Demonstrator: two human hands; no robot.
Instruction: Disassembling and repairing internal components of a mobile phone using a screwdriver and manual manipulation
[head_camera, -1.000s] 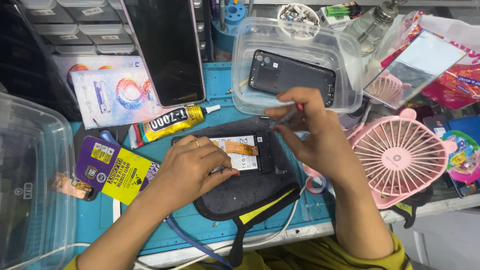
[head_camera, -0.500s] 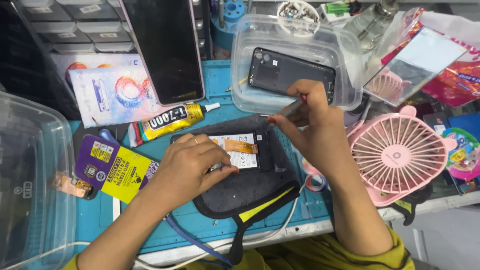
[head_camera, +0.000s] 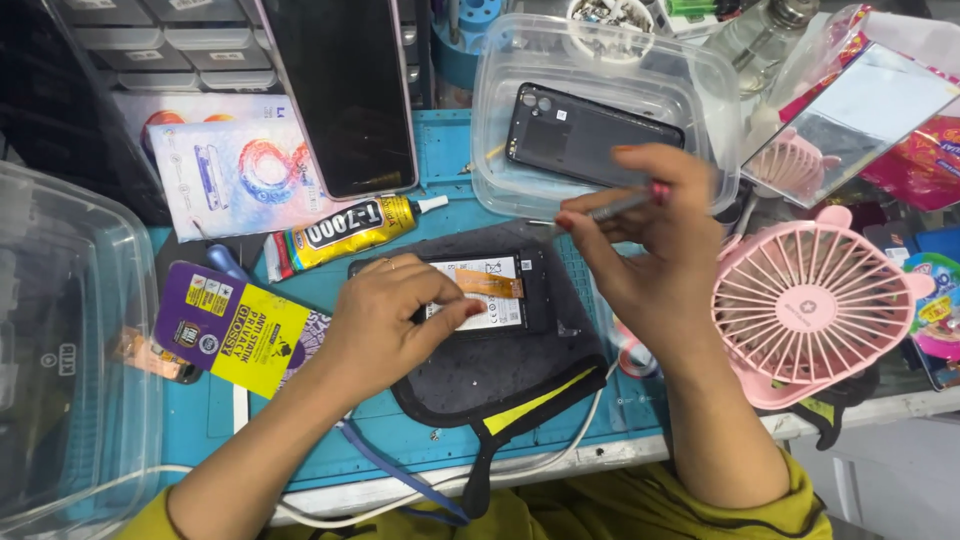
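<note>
My left hand (head_camera: 385, 320) presses down on an opened phone (head_camera: 500, 290) lying back-up on a dark pad (head_camera: 500, 370); its white battery and an orange flex cable show. My right hand (head_camera: 650, 250) hovers to the right of the phone, fingers closed on a thin metal tool with a red end (head_camera: 625, 205), its tip pointing left above the phone's upper edge. Behind that hand a clear plastic tub (head_camera: 500, 130) holds the phone's black back cover (head_camera: 570, 130).
A yellow glue tube (head_camera: 345, 230) lies left of the phone. A purple-and-yellow packet (head_camera: 240, 330) sits at the left, a pink desk fan (head_camera: 815, 305) at the right. A large dark screen panel (head_camera: 345, 90) leans at the back. Clear bin (head_camera: 60, 360) far left.
My right hand has lifted away from the phone and drifted up and right with the tool. My left hand has stayed on the phone.
</note>
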